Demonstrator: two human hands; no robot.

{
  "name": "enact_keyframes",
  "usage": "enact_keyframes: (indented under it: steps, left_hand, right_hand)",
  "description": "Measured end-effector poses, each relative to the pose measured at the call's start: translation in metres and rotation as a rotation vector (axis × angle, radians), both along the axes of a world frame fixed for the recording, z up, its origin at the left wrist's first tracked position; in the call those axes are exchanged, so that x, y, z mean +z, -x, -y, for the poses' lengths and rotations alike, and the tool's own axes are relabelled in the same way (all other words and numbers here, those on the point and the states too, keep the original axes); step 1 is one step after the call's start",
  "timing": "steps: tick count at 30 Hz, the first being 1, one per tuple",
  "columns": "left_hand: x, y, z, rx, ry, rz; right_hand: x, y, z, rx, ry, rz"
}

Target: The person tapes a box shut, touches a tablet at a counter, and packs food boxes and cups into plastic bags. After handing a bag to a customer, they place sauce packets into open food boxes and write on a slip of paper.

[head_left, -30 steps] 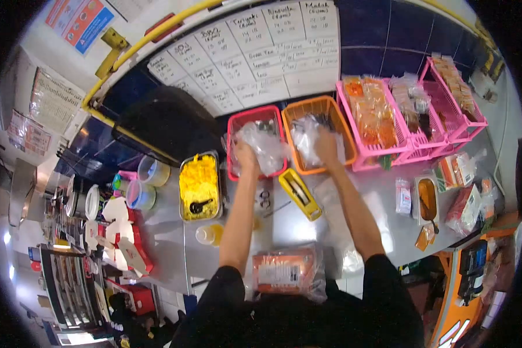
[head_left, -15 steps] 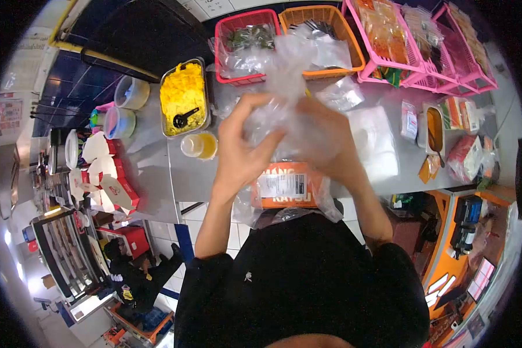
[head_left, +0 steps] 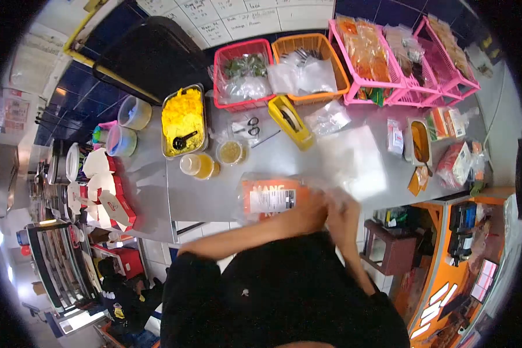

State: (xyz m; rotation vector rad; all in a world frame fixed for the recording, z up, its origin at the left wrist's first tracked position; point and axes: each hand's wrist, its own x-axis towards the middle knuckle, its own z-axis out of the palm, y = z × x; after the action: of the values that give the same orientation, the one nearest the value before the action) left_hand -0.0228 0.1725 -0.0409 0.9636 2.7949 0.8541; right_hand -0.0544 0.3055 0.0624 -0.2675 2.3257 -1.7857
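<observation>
Hands working at an orange "MANG…" packet [head_left: 269,197]
Left hand [head_left: 310,211] and right hand [head_left: 343,211] are meeting at its edge, blurred; whether they are gripping its clear wrap [head_left: 242,203], I cannot tell.

Packet [head_left: 269,200] at the counter's [head_left: 209,194] near edge — tape dispenser [head_left: 290,120] behind it, baskets [head_left: 243,45] farthest

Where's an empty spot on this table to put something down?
The steel counter is bare left of the orange packet, below the yellow cups, and between the yellow food tray and the red-and-white boxes. The baskets at the back and the packets at the right end are crowded.
</observation>
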Motion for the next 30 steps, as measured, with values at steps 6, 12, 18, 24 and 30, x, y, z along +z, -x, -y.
enact_keyframes:
  steps: [6, 12, 18, 24, 30]
  left_hand:
    - [-0.069, 0.028, 0.012, -0.081, 0.026, 0.477]
    - [0.128, 0.052, 0.024, -0.180, 0.115, 0.564]
    - [0.228, 0.105, 0.104, 0.122, -0.203, 0.377]
    - [0.196, 0.144, 0.145, 0.447, -0.198, 0.223]
    - [0.154, 0.131, 0.167, 0.572, -0.261, 0.381]
  right_hand:
    - [0.015, 0.004, -0.011, 0.108, -0.001, 0.173]
    - [0.046, 0.079, -0.045, 0.517, -0.030, -0.058]
    - [-0.025, 0.311, 0.105, 0.146, -0.009, -0.519]
    - [-0.222, 0.508, 0.222, 0.419, -0.725, -0.575]
    - [-0.219, 0.494, 0.228, 0.254, -0.865, -0.324]
